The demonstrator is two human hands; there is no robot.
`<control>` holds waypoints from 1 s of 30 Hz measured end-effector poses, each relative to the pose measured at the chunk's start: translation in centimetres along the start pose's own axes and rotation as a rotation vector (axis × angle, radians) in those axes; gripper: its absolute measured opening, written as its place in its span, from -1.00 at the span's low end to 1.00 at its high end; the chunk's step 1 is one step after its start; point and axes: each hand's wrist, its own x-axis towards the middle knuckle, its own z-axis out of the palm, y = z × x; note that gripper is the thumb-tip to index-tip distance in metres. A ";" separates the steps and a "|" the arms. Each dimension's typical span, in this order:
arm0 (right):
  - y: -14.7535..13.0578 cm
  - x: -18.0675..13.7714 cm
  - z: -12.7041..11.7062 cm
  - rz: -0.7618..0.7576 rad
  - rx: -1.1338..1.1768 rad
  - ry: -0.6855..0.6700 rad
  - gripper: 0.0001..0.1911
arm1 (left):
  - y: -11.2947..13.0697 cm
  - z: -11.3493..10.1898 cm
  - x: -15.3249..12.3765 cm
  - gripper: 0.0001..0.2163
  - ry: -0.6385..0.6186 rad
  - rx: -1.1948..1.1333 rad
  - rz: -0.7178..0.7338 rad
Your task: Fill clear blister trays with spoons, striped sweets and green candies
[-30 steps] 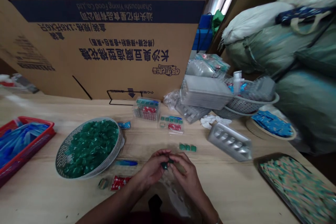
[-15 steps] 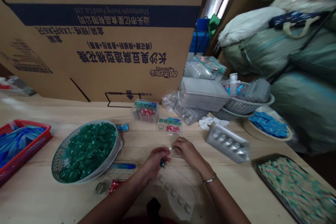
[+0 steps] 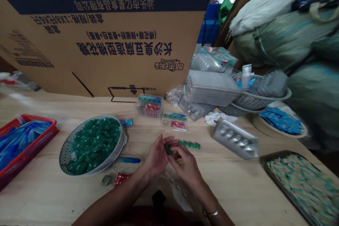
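My left hand (image 3: 155, 153) is turned palm up, fingers curled around a small green piece (image 3: 168, 149). From the right, my right hand (image 3: 186, 165) meets it, thumb and fingertips pinched at the same piece. Just beyond my right hand, a row of green pieces (image 3: 189, 144) sits in a clear tray that is hard to make out. Below my hands lies a clear plastic tray (image 3: 180, 192), blurred and partly covered by my right forearm. Left of my hands stands a grey perforated basket (image 3: 63, 155) heaped with green pieces (image 3: 95, 144).
A large cardboard box (image 3: 106, 60) stands behind. Packed clear trays (image 3: 176, 122), stacked trays (image 3: 212, 88) and a silver mould-like tray (image 3: 235, 139) lie beyond my hands. A red basket (image 3: 51, 130) is left; a dark tray of coloured strips (image 3: 304, 183) is right.
My hands have come together over the green piece, and my left palm has turned upward. The row of green pieces beyond my right hand now shows. The view has shifted slightly.
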 end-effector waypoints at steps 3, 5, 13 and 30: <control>0.1 -0.2 0.2 0.048 0.078 0.048 -0.94 | -0.5 0.0 -0.6 -0.81 -0.015 0.025 0.020; 0.6 -0.4 -0.1 0.082 0.150 0.082 -0.91 | -0.7 -0.5 -1.0 -0.80 -0.015 0.084 0.043; 1.6 -1.3 0.0 0.217 0.476 -0.027 -0.80 | -1.0 -1.9 -1.8 -0.68 0.069 0.246 0.094; 0.4 -1.6 0.8 0.425 0.671 0.036 -0.65 | -1.1 -2.0 -1.5 -0.67 -0.028 0.288 0.208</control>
